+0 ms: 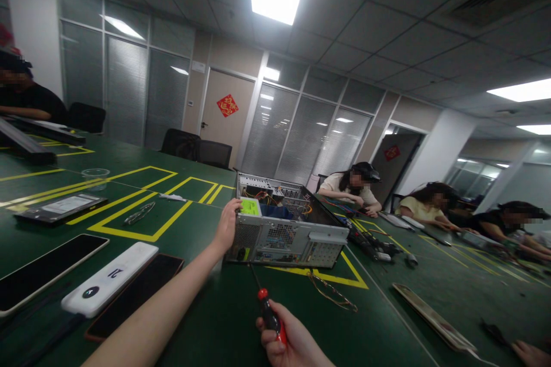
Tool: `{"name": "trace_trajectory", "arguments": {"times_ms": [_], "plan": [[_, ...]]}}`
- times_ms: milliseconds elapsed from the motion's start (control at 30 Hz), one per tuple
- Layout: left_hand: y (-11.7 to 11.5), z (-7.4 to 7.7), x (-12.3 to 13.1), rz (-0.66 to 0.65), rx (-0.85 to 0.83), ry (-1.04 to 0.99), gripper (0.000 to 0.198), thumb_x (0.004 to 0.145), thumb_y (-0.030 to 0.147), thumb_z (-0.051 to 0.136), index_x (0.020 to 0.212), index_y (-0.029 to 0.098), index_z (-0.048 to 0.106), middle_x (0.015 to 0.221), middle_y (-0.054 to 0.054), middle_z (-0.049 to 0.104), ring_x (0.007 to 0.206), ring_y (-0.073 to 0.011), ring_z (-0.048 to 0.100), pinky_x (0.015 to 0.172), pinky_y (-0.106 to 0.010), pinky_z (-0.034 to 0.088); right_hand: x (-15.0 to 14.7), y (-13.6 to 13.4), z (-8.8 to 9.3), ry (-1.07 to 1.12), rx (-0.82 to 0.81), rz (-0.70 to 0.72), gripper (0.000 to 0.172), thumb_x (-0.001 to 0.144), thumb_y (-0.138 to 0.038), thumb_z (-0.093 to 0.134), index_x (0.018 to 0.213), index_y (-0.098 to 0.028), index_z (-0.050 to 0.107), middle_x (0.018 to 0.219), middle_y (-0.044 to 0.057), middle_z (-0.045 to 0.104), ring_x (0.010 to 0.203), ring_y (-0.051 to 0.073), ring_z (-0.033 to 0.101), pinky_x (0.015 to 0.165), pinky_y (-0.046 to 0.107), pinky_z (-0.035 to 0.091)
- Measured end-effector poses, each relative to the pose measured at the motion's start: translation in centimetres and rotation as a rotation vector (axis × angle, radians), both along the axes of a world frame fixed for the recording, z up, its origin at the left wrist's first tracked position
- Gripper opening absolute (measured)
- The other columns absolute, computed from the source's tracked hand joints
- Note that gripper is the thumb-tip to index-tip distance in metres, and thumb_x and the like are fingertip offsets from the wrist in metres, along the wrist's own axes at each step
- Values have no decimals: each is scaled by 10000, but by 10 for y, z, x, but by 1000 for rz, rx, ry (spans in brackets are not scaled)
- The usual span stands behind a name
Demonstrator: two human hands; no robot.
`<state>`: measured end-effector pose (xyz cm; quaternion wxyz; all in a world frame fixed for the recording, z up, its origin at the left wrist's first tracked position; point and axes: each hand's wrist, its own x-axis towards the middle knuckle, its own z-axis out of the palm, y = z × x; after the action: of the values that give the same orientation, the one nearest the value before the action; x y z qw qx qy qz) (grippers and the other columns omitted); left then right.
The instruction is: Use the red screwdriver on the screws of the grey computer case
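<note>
An open computer case (pixel 297 243) lies on the green table, its rear panel facing me and wires and parts showing inside. My left hand (pixel 227 226) rests on the case's left rear corner, beside a box with a bright yellow-green label (pixel 250 207); its fingers reach over the edge and are partly hidden. Lower down, my right hand (pixel 286 332) is wrapped round a red and black screwdriver (pixel 270 315). The screwdriver's shaft points up towards the bottom left of the rear panel. Whether its tip touches the case I cannot tell.
Left on the table (pixel 206 298) are a hard drive (pixel 60 208), phones (pixel 47 266), a white power bank (pixel 109 278), a clear cup (pixel 95 179) and a small clear bag (pixel 140 213). Loose cables (pixel 333 292) lie right of the case. Several people sit around.
</note>
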<state>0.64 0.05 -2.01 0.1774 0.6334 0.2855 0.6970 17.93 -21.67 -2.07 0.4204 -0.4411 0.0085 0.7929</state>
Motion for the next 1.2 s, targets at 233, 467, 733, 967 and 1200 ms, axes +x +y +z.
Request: {"name": "trace_trajectory", "arguments": {"times_ms": [233,467,733,967,1200], "plan": [[0,-1,-1,7,-3,17,480,1029,522,234,1052,228,612,1320,-105,633,1324,-235,540,1166,-457,404,-4,-1,3,-12,-38,-63,415,1039,-375,444,745,-119,587,583,10,539,427,46,502,384,91,362],[0,0,-1,-2,3,14,476,1029,507,241,1056,220,619,1304,-114,643,1315,-236,547,1164,-448,406,-4,-2,5,-7,21,76,486,1061,-410,346,916,-67,657,633,47,626,415,65,501,356,118,345],[-2,1,-1,0,-7,14,471,1029,505,242,1052,221,617,1313,-115,638,1317,-240,545,1162,-456,407,-1,-1,1,7,-30,53,457,1035,-420,463,717,-121,601,504,-56,418,371,13,362,350,62,211],[-1,1,-1,-6,-8,11,477,1027,520,234,1049,228,611,1304,-109,637,1311,-232,543,1160,-442,401,-5,-2,0,-3,-13,36,458,1043,-410,417,785,-98,631,563,21,578,467,84,562,448,147,446],[-1,1,0,-10,0,-2,465,1024,517,249,1034,230,616,1302,-108,642,1301,-236,552,1158,-444,404,-4,-2,-5,-12,34,108,299,1004,-321,485,895,-111,668,640,32,658,494,94,577,446,151,416]]}}
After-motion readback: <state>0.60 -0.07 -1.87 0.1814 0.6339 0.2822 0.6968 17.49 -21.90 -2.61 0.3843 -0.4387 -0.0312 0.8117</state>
